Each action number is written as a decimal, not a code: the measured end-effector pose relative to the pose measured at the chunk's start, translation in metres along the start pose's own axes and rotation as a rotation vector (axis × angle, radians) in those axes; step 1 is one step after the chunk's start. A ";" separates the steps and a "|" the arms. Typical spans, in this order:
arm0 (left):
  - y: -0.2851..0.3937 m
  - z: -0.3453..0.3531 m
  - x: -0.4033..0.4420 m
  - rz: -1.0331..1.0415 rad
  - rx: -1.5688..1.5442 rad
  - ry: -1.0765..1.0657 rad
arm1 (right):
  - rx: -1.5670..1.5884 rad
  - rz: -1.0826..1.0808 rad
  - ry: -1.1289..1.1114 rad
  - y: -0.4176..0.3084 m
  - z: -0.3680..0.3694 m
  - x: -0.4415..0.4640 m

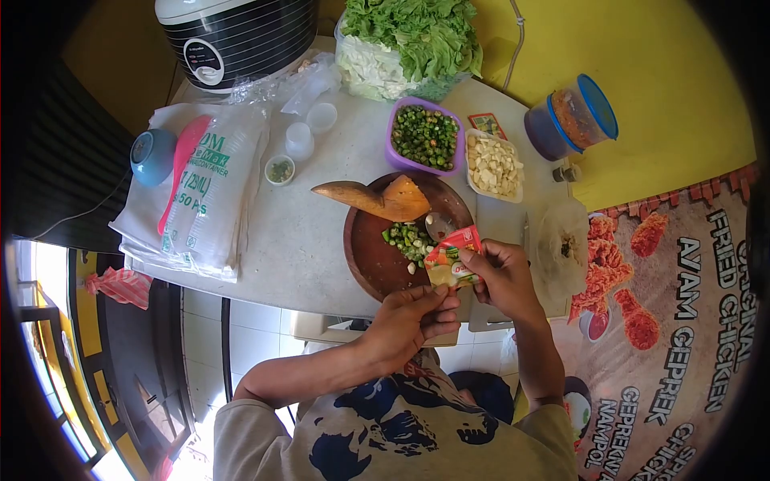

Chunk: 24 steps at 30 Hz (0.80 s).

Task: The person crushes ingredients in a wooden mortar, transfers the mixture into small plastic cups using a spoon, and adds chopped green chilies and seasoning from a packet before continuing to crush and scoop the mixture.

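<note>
Between my two hands is a small red and yellow seasoning sachet (451, 255), over the near right side of a round wooden mortar (358, 244). My right hand (505, 280) grips the sachet's right side. At its lower edge, my left hand (413, 321) pinches with thumb and forefinger. Chopped green chilies (407, 238) and some pale garlic pieces lie in the mortar. A wooden pestle (361, 195) rests across its far rim, with its handle to the left. Beside the chilies is a small shiny round piece (438, 226), partly hidden behind the sachet.
Behind the mortar stand a purple tub of chilies (425, 136), a tub of peeled garlic (493, 167) and lettuce (417, 36). Blue-lidded containers (571, 119) are at right. A rice cooker (241, 40), small cups (299, 140), plastic packs (216, 192) and a pink spoon (183, 164) occupy the left.
</note>
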<state>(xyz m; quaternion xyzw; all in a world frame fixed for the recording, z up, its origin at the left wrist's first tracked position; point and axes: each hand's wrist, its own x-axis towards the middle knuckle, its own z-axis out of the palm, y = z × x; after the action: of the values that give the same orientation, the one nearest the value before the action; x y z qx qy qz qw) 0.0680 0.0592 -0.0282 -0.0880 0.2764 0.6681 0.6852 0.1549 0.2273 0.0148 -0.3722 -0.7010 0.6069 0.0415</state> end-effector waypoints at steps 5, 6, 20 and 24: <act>-0.001 -0.001 0.002 0.005 0.001 0.004 | 0.004 -0.011 -0.006 0.001 0.001 0.000; -0.001 -0.002 0.003 0.004 0.002 0.004 | 0.017 0.004 0.005 0.003 -0.001 0.002; -0.002 -0.001 0.001 0.009 0.008 0.027 | 0.047 -0.020 -0.018 0.000 0.000 -0.001; -0.004 -0.003 0.001 0.016 0.012 0.021 | 0.044 -0.018 -0.036 0.006 -0.001 -0.001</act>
<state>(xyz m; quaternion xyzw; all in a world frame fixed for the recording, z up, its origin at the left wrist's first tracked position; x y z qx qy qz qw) 0.0708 0.0583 -0.0318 -0.0888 0.2883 0.6709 0.6774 0.1591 0.2272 0.0106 -0.3541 -0.6914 0.6282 0.0424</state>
